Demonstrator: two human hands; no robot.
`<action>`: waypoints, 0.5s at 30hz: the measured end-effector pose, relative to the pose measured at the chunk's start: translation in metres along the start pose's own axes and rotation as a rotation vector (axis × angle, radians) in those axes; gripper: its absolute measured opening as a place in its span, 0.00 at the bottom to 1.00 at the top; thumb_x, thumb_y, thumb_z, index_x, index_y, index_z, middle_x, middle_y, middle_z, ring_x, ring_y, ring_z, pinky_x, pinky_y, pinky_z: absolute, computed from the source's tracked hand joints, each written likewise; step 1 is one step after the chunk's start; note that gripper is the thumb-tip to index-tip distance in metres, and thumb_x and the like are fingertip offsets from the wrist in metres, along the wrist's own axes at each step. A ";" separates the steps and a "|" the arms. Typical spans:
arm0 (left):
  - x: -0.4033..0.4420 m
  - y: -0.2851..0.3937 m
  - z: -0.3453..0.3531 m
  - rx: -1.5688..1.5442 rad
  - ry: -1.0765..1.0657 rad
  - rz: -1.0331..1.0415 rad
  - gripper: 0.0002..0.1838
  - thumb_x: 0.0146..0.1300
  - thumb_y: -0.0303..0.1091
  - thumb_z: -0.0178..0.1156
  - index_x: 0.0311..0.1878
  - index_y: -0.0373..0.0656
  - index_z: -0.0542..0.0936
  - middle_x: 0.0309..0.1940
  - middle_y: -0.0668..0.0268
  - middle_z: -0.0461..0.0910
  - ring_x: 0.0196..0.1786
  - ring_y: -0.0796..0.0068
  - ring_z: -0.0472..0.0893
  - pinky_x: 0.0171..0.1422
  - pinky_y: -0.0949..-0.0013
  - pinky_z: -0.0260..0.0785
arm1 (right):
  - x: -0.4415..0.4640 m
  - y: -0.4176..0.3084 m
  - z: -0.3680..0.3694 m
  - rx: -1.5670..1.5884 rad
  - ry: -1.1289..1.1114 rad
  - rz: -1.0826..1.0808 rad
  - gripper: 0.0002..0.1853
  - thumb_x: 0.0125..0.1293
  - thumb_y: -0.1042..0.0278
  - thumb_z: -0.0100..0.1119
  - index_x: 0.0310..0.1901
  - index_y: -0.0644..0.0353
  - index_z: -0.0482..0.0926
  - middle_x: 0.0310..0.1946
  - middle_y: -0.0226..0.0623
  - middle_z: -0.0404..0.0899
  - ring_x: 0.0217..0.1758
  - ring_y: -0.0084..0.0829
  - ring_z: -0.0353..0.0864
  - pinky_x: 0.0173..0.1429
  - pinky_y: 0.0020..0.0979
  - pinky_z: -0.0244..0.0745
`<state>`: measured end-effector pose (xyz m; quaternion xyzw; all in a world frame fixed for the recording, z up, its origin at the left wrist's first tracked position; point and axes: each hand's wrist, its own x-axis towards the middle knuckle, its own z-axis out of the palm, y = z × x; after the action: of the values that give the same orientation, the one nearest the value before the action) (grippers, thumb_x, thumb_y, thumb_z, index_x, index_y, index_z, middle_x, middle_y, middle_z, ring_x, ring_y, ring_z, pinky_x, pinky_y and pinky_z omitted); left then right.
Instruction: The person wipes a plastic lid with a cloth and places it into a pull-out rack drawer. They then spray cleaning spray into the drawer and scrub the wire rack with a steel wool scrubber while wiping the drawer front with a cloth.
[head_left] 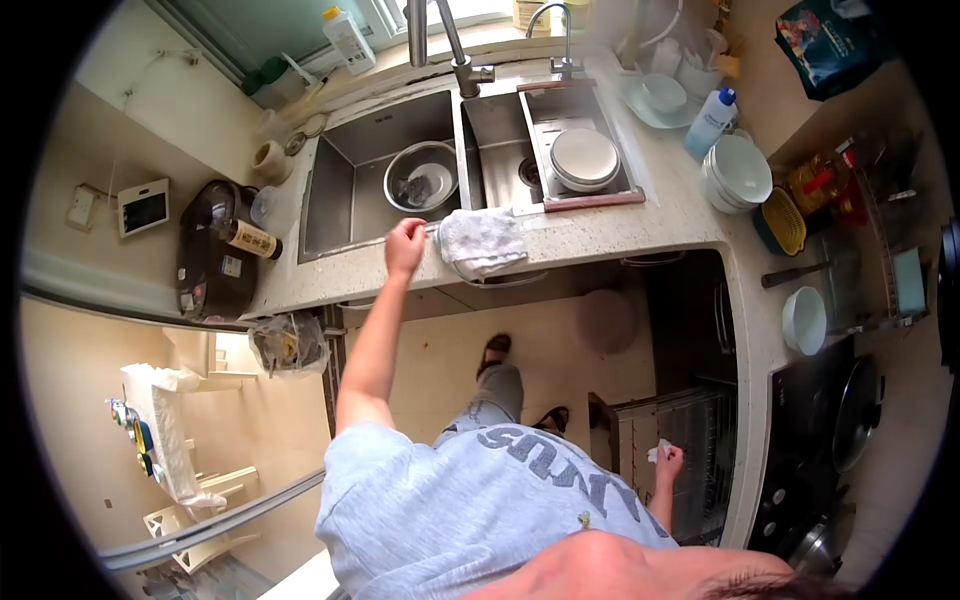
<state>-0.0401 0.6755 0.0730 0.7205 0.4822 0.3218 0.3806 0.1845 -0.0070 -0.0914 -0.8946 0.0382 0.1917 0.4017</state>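
My left hand (405, 247) is over the counter's front edge, its fingers curled closed; whatever they may hold is hidden. Close to its right, a grey-white cloth (483, 243) is draped over the counter edge. Behind that hand, a metal bowl (421, 176) with something dark in it sits in the large sink basin (345, 215). Low on the right, my right hand (670, 465) is closed on a small white crumpled cloth (656, 452), possibly a tissue. It is above or beside a pulled-out wire-rack drawer (640, 420); I cannot tell whether they touch.
Stacked plates (585, 158) rest over the right basin, below the faucet (466, 72). White bowls (738, 172) and a blue-capped bottle (711, 124) stand on the right counter. A black stove (805, 470) is at lower right. A plastic bag (288, 345) hangs at left.
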 end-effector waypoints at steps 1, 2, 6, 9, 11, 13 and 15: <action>0.028 -0.014 -0.007 0.080 -0.029 -0.056 0.08 0.56 0.30 0.54 0.37 0.39 0.79 0.31 0.60 0.80 0.34 0.75 0.79 0.36 0.72 0.70 | -0.001 -0.025 0.004 0.121 0.097 -0.039 0.12 0.53 0.71 0.62 0.37 0.62 0.72 0.29 0.30 0.76 0.28 0.21 0.74 0.28 0.23 0.70; 0.056 -0.028 -0.012 0.162 -0.065 -0.104 0.09 0.56 0.31 0.54 0.37 0.41 0.79 0.33 0.59 0.80 0.36 0.72 0.80 0.38 0.69 0.71 | -0.001 -0.049 0.004 0.123 0.118 -0.036 0.12 0.53 0.71 0.62 0.37 0.62 0.72 0.29 0.30 0.76 0.28 0.21 0.74 0.28 0.23 0.70; 0.158 -0.111 0.003 0.658 -0.233 -0.081 0.09 0.52 0.36 0.56 0.37 0.49 0.80 0.37 0.60 0.79 0.44 0.60 0.77 0.47 0.61 0.69 | -0.020 -0.154 0.012 0.354 0.208 0.291 0.13 0.60 0.52 0.54 0.34 0.53 0.73 0.24 0.24 0.74 0.21 0.15 0.69 0.18 0.16 0.58; 0.212 -0.146 0.029 0.806 -0.382 -0.145 0.16 0.50 0.36 0.59 0.44 0.49 0.77 0.47 0.58 0.73 0.49 0.60 0.74 0.52 0.62 0.68 | -0.035 -0.210 0.034 0.462 0.273 0.415 0.15 0.61 0.49 0.51 0.34 0.53 0.74 0.20 0.24 0.72 0.17 0.16 0.66 0.16 0.16 0.57; 0.224 -0.159 0.041 0.780 -0.442 -0.200 0.28 0.46 0.40 0.64 0.54 0.50 0.70 0.54 0.57 0.66 0.53 0.55 0.71 0.56 0.61 0.66 | -0.047 -0.248 0.054 0.458 0.297 0.468 0.16 0.62 0.49 0.50 0.35 0.54 0.74 0.21 0.24 0.72 0.18 0.16 0.67 0.17 0.16 0.58; 0.218 -0.135 0.052 0.807 -0.485 -0.231 0.30 0.46 0.39 0.64 0.55 0.49 0.69 0.53 0.56 0.66 0.52 0.51 0.71 0.56 0.60 0.66 | -0.056 -0.285 0.079 0.513 0.264 0.508 0.16 0.62 0.48 0.50 0.36 0.53 0.74 0.22 0.24 0.72 0.18 0.16 0.67 0.18 0.16 0.58; 0.223 -0.184 0.073 0.952 -0.547 -0.191 0.34 0.44 0.35 0.64 0.58 0.47 0.65 0.52 0.52 0.66 0.50 0.44 0.71 0.56 0.57 0.65 | -0.064 -0.306 0.102 0.557 0.240 0.500 0.15 0.62 0.49 0.49 0.36 0.52 0.74 0.23 0.24 0.72 0.19 0.17 0.66 0.20 0.16 0.59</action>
<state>0.0107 0.9131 -0.1000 0.8233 0.5212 -0.1659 0.1520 0.1618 0.2683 0.0867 -0.7305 0.3524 0.1602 0.5627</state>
